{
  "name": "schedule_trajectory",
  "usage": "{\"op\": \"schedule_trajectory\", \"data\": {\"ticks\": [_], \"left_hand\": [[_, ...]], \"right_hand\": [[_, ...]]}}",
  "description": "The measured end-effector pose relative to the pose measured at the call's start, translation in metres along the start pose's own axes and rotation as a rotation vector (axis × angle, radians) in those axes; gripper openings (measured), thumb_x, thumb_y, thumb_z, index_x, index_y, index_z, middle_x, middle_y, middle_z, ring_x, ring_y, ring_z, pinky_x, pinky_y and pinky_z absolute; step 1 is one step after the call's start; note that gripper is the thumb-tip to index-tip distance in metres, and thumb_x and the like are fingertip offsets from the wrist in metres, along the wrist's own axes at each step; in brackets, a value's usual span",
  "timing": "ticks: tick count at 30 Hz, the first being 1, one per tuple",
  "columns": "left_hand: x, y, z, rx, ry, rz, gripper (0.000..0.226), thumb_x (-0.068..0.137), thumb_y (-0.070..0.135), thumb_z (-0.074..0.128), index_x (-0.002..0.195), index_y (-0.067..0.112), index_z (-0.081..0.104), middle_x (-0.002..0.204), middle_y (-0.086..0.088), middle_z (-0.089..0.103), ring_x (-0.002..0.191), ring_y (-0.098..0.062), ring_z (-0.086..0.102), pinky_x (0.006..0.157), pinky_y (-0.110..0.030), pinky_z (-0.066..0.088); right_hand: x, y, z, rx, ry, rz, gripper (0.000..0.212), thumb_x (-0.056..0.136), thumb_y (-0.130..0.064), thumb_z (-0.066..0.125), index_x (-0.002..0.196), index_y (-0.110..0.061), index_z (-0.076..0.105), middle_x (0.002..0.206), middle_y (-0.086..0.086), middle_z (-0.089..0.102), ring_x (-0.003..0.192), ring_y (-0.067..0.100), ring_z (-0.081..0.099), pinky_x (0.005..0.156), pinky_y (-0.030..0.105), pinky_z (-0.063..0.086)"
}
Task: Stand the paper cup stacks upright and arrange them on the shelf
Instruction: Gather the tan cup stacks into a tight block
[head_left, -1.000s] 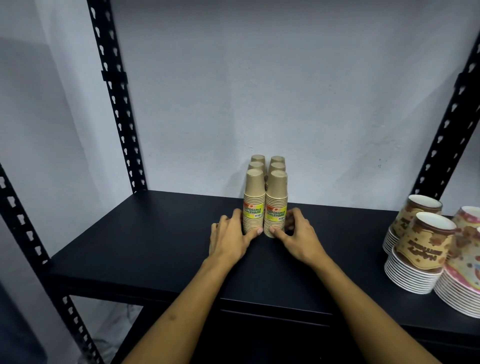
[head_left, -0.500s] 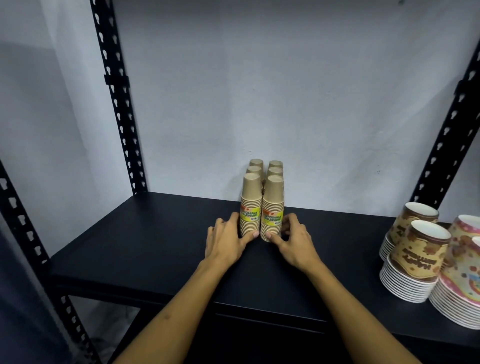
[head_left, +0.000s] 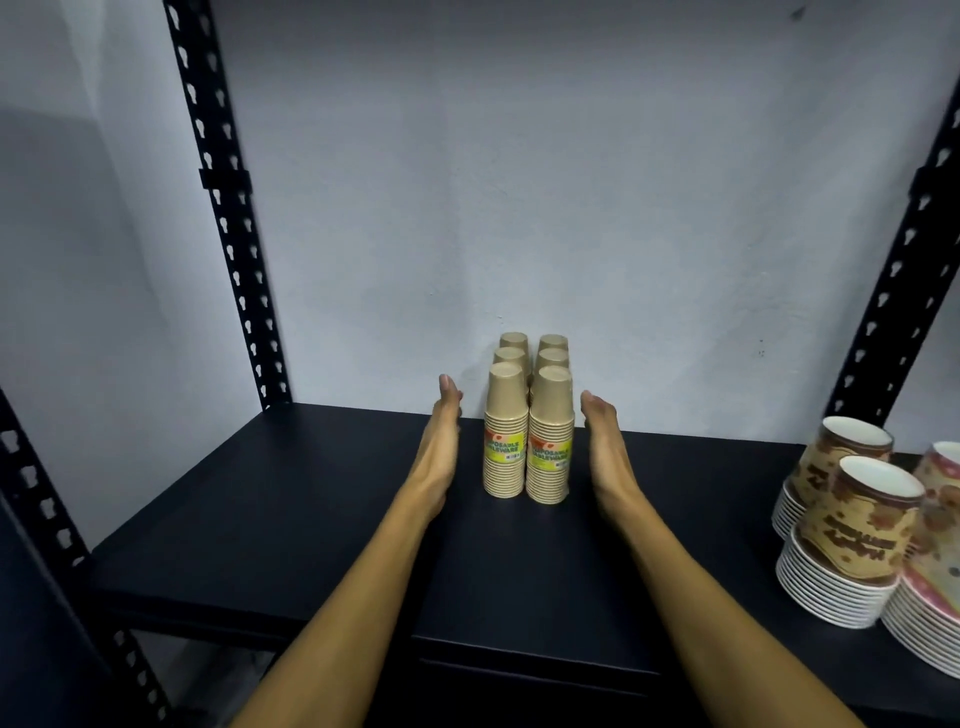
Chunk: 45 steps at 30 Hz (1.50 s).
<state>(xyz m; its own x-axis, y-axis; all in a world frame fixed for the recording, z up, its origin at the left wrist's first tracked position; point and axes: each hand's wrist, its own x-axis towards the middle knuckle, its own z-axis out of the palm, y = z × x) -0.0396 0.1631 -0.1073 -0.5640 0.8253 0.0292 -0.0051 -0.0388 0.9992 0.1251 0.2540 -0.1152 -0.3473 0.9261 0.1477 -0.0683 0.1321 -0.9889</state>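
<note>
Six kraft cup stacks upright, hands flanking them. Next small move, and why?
Probably press both flat palms gently inward to square the block. The left hand and right hand stand open on either side of the brown paper cup stacks, which stand upright in two rows on the black metal shelf, with gaps showing beside them.

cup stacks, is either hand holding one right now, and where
Nothing is held. The left hand and right hand are open and flat, on either side of the cup stacks, with gaps showing.

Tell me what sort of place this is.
Probably a stockroom or storage corner: a black shelf on slotted metal uprights against a bare wall, holding wrapped brown paper cup stacks and stacks of printed paper bowls.
</note>
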Motion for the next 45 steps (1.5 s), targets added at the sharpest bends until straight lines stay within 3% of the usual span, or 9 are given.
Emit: {"op": "schedule_trajectory", "data": {"ticks": [3,8,11,14,16,27,32,36,45], "left_hand": [[0.016,0.003,0.011,-0.051,-0.030,0.005,0.092,0.084,0.082,0.018,0.157,0.028,0.031,0.165,-0.003,0.027,0.151,-0.023,0.027,0.120,-0.047,0.021],[0.048,-0.016,0.017,-0.138,-0.089,-0.017,0.106,0.066,0.098,0.034,0.152,0.037,0.039,0.160,0.003,0.039,0.145,-0.020,0.040,0.120,-0.052,0.029],[0.056,-0.019,0.025,-0.208,-0.123,-0.032,0.092,0.077,0.089,0.039,0.148,0.031,0.049,0.146,0.000,0.058,0.131,-0.020,0.057,0.114,-0.050,0.040],[0.059,-0.018,0.034,-0.276,-0.151,-0.054,0.069,0.099,0.067,0.031,0.135,0.017,0.063,0.127,-0.009,0.071,0.118,-0.026,0.067,0.103,-0.046,0.051],[0.062,-0.022,0.037,-0.315,-0.170,-0.075,0.064,0.102,0.058,0.034,0.130,0.010,0.066,0.123,-0.015,0.072,0.114,-0.028,0.069,0.097,-0.044,0.055],[0.041,-0.020,0.034,-0.377,-0.173,-0.092,0.055,0.102,0.054,0.039,0.117,0.013,0.072,0.116,-0.013,0.074,0.106,-0.026,0.072,0.084,-0.039,0.056],[0.022,-0.022,0.023,-0.378,-0.137,-0.076,0.056,0.101,0.054,0.041,0.121,0.011,0.070,0.117,-0.015,0.074,0.110,-0.029,0.071,0.092,-0.044,0.056],[0.008,-0.024,0.014,-0.400,-0.124,-0.069,0.057,0.098,0.057,0.047,0.125,0.011,0.069,0.120,-0.016,0.072,0.114,-0.033,0.068,0.101,-0.050,0.053],[-0.017,-0.021,0.001,-0.391,-0.151,-0.074,0.056,0.099,0.056,0.046,0.123,0.011,0.070,0.119,-0.016,0.073,0.113,-0.033,0.069,0.101,-0.050,0.053]], "right_hand": [[0.015,0.009,0.011,0.066,-0.004,0.050,0.075,0.092,-0.073,0.032,0.151,-0.027,0.039,0.155,-0.006,0.041,0.139,0.012,0.041,0.117,0.041,0.032],[0.030,0.017,0.016,0.137,-0.034,0.096,0.070,0.094,-0.074,0.029,0.144,-0.029,0.051,0.139,-0.001,0.060,0.126,0.016,0.058,0.108,0.043,0.044],[0.045,0.020,0.017,0.191,-0.059,0.111,0.077,0.086,-0.083,0.034,0.136,-0.030,0.060,0.134,0.002,0.066,0.124,0.021,0.062,0.111,0.053,0.043],[0.050,0.019,0.022,0.202,-0.070,0.116,0.071,0.095,-0.072,0.029,0.133,-0.024,0.063,0.126,0.006,0.071,0.120,0.024,0.066,0.107,0.052,0.046],[0.053,0.023,0.023,0.221,-0.103,0.115,0.068,0.099,-0.066,0.028,0.130,-0.019,0.065,0.122,0.009,0.072,0.116,0.026,0.067,0.105,0.052,0.049],[0.040,0.026,0.028,0.296,-0.100,0.159,0.065,0.096,-0.066,0.036,0.121,-0.016,0.070,0.116,0.013,0.074,0.114,0.030,0.068,0.105,0.055,0.049],[0.016,0.020,0.032,0.322,-0.129,0.154,0.058,0.102,-0.057,0.033,0.112,-0.015,0.073,0.108,0.011,0.076,0.104,0.025,0.072,0.091,0.043,0.055],[-0.002,0.018,0.038,0.292,-0.113,0.133,0.058,0.102,-0.058,0.034,0.112,-0.015,0.072,0.108,0.012,0.076,0.107,0.030,0.071,0.096,0.049,0.055],[-0.028,0.017,0.044,0.274,-0.088,0.156,0.060,0.097,-0.064,0.039,0.113,-0.017,0.072,0.108,0.011,0.076,0.106,0.029,0.071,0.099,0.053,0.053]]}}
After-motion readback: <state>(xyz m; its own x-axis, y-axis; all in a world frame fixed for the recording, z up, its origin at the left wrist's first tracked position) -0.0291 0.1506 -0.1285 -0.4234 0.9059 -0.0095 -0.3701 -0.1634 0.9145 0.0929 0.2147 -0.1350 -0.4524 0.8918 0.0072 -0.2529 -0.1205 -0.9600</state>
